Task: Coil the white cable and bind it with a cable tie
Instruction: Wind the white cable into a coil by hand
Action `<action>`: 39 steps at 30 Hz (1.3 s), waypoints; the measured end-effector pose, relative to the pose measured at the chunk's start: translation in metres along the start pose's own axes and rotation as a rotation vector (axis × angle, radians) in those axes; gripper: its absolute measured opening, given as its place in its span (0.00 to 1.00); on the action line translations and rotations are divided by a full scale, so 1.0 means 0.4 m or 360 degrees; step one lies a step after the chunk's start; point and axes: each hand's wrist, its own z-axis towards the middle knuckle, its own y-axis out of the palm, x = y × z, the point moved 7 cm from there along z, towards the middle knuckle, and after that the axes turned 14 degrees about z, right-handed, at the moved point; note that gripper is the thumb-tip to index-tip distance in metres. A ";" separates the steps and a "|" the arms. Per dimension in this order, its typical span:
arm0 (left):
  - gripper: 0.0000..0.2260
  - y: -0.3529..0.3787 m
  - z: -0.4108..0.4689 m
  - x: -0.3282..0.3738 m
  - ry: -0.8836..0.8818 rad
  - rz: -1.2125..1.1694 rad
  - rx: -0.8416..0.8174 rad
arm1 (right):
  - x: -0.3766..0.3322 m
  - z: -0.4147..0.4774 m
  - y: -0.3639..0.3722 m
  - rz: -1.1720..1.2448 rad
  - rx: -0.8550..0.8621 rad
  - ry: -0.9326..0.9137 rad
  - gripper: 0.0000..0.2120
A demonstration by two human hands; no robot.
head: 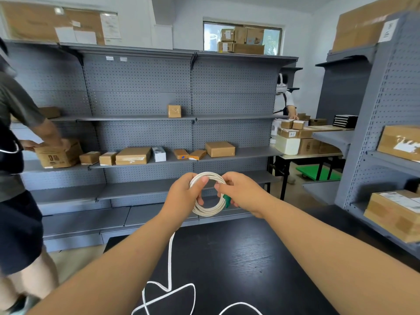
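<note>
Now the left hand [184, 194] and the right hand [242, 192] each grip one side of the thin white cable [208, 212], wound in rings.

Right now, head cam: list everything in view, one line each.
white cable: one, white, coiled between both hands; loose tail trails down onto the table
green strip: one, green, at the coil's right side by the right hand; probably the cable tie
table: one, black, directly below the hands
shelving: several units, grey pegboard, back wall and right side
cardboard boxes: many, brown, on shelves, far table, shelf tops
white box: one, white, far table
green platform: one, green, floor under the far table
other people: two, one at left edge handling a box, one at back right
left hand: grips coil's left side
right hand: fingers grip coil's right side
</note>
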 end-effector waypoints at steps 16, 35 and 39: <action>0.10 0.014 -0.009 -0.004 -0.0016 -0.0089 -0.0084 | -0.008 -0.008 0.006 -0.0270 0.0021 -0.0083 0.06; 0.09 0.005 0.009 0.011 0.0352 0.0918 -0.0149 | -0.029 -0.003 0.034 -0.0822 -0.0033 -0.0154 0.06; 0.11 -0.004 0.003 -0.012 0.0156 0.0586 -0.0078 | -0.009 0.002 0.013 -0.0570 0.0124 -0.0025 0.09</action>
